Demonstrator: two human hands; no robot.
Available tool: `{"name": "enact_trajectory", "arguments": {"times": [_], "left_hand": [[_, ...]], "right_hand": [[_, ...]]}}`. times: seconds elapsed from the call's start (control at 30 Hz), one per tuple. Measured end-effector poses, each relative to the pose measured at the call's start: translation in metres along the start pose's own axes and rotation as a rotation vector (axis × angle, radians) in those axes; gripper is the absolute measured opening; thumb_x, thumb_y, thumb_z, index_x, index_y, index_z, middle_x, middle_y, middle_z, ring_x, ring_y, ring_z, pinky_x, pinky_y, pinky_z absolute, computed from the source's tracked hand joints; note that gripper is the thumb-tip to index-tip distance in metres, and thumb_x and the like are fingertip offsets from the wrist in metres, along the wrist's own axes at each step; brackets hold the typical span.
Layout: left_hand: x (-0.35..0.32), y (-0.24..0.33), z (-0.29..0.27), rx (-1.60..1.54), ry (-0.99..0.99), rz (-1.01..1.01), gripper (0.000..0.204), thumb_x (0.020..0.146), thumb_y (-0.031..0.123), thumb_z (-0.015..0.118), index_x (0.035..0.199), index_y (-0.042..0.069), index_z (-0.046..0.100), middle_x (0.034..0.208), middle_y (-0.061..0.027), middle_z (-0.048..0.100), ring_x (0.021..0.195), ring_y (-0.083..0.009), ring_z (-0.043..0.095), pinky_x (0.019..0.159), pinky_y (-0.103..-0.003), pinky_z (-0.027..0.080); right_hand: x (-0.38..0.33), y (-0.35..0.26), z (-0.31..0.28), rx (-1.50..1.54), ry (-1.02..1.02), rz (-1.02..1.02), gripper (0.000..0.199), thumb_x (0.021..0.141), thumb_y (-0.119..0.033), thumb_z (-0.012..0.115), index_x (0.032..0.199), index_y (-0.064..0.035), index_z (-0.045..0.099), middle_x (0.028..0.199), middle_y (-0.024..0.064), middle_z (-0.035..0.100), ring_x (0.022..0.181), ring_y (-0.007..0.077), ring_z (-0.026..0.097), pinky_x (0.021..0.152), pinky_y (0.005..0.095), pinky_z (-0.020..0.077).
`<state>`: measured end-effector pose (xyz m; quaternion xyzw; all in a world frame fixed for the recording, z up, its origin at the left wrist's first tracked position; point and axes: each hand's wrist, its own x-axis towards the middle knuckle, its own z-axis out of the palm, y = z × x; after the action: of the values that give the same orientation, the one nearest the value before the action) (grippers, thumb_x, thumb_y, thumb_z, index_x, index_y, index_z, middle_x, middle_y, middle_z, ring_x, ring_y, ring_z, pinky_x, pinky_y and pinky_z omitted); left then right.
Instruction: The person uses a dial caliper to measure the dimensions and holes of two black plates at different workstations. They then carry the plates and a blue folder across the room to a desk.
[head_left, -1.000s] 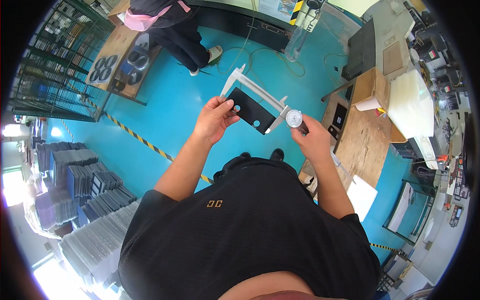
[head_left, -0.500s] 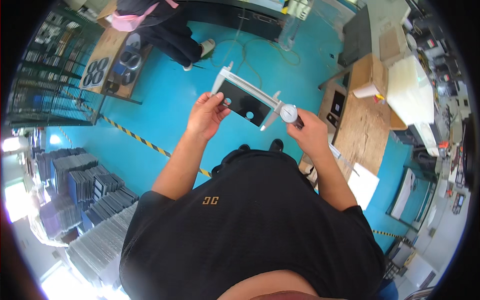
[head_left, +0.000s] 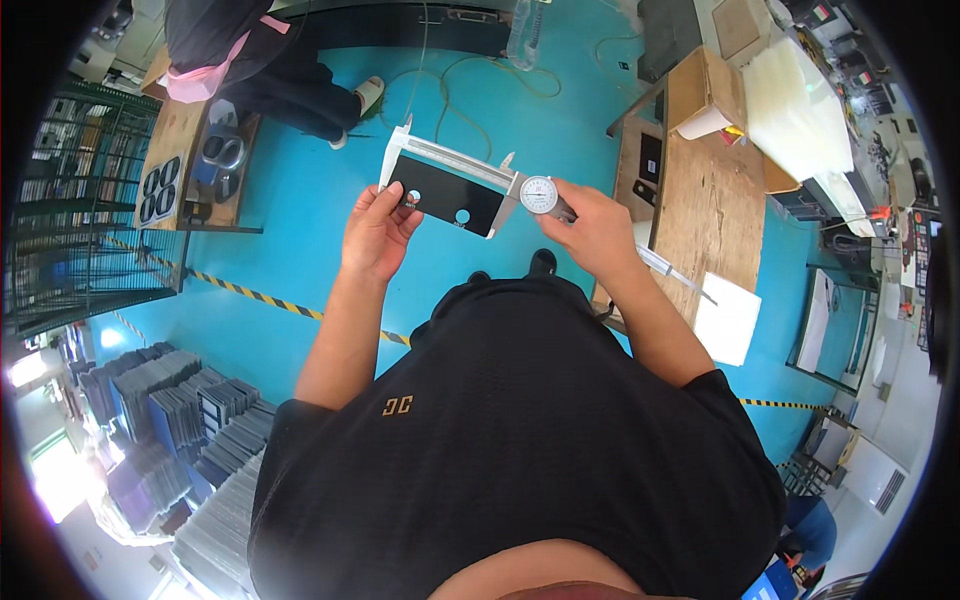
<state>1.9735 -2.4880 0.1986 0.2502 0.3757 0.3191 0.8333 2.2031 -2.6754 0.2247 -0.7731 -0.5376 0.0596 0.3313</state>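
My left hand (head_left: 378, 238) pinches one end of a flat black rectangular plate (head_left: 440, 199) with two round holes, thumb on top. My right hand (head_left: 598, 232) is closed around the dial end of a dial caliper (head_left: 456, 161), beside its round white dial. The caliper's beam runs along the plate's far long edge. Its jaws lie at the plate's two short ends; whether both press on the edges I cannot tell. Plate and caliper are held in the air above the blue floor. Some fingers of both hands are hidden.
A wooden bench (head_left: 712, 215) at right bears a white sheet (head_left: 728, 318), a second caliper (head_left: 668, 266) and a cardboard box (head_left: 705, 90). A person (head_left: 270, 75) stands beside a low wooden table (head_left: 170, 150) at far left. Stacked sheets (head_left: 175, 400) fill the lower left.
The whole view has shifted, so hands, plate and caliper sit further left. The caliper and plate tilt less, and the dial faces me more. Both hands keep their hold.
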Motion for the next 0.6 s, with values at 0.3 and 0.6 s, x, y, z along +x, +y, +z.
{"name": "enact_trajectory", "arguments": {"times": [0.3, 0.6], "left_hand": [[-0.0027, -0.0041, 0.0, 0.064, 0.006, -0.006, 0.012, 0.092, 0.011, 0.065, 0.096, 0.01, 0.055, 0.085, -0.0073, 0.067, 0.073, -0.0151, 0.067, 0.065, -0.027, 0.06], [-0.0057, -0.0049, -0.0038, 0.053, -0.021, -0.036, 0.012, 0.092, 0.011, 0.065, 0.098, 0.009, 0.055, 0.085, -0.0075, 0.066, 0.071, -0.0155, 0.066, 0.064, -0.027, 0.06]], "right_hand": [[-0.0021, 0.0033, -0.0019, -0.034, -0.003, -0.01, 0.04, 0.077, -0.03, 0.072, 0.111, -0.0109, 0.068, 0.079, 0.0118, 0.066, 0.071, 0.0288, 0.065, 0.063, 0.0396, 0.0518], [-0.0067, 0.0005, -0.0047, -0.069, 0.003, -0.017, 0.039, 0.077, -0.03, 0.072, 0.11, -0.01, 0.069, 0.077, 0.0124, 0.066, 0.07, 0.029, 0.065, 0.062, 0.0398, 0.0522]]}}
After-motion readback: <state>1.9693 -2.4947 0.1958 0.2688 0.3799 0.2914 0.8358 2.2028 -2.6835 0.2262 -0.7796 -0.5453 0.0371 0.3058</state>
